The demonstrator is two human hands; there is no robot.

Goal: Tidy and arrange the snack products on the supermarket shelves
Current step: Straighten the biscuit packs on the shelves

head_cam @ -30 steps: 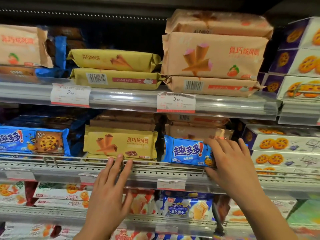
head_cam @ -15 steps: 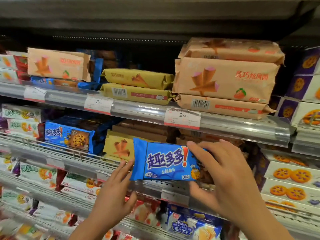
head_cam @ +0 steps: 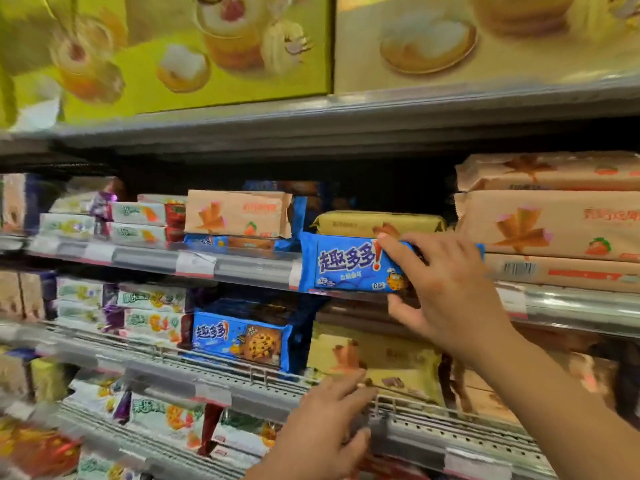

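Observation:
My right hand [head_cam: 446, 292] grips the right end of a blue cookie pack [head_cam: 346, 265], thumb under it and fingers over its top. The pack is held level in front of the upper shelf's rail [head_cam: 242, 268], just below a yellow cone-snack pack [head_cam: 377, 223]. My left hand [head_cam: 325, 431] is lower down, its fingers loosely bent at the front rail of the middle shelf [head_cam: 207, 379], holding nothing. A matching blue cookie pack [head_cam: 239, 341] stands on that middle shelf to the left. Another blue pack [head_cam: 239, 242] lies on the upper shelf under a peach cone-snack pack [head_cam: 239, 214].
Stacked peach cone-snack packs [head_cam: 547, 223] fill the upper shelf at the right. Green and white biscuit packs [head_cam: 138, 220] line the left of each shelf. Yellow cone packs [head_cam: 377, 358] sit behind my left hand. A yellow poster with pastries [head_cam: 207, 46] hangs above.
My right hand has lifted the blue pack from the middle shelf up to the upper shelf's level. My left hand let go of the pack and stayed low. The view swung up and left.

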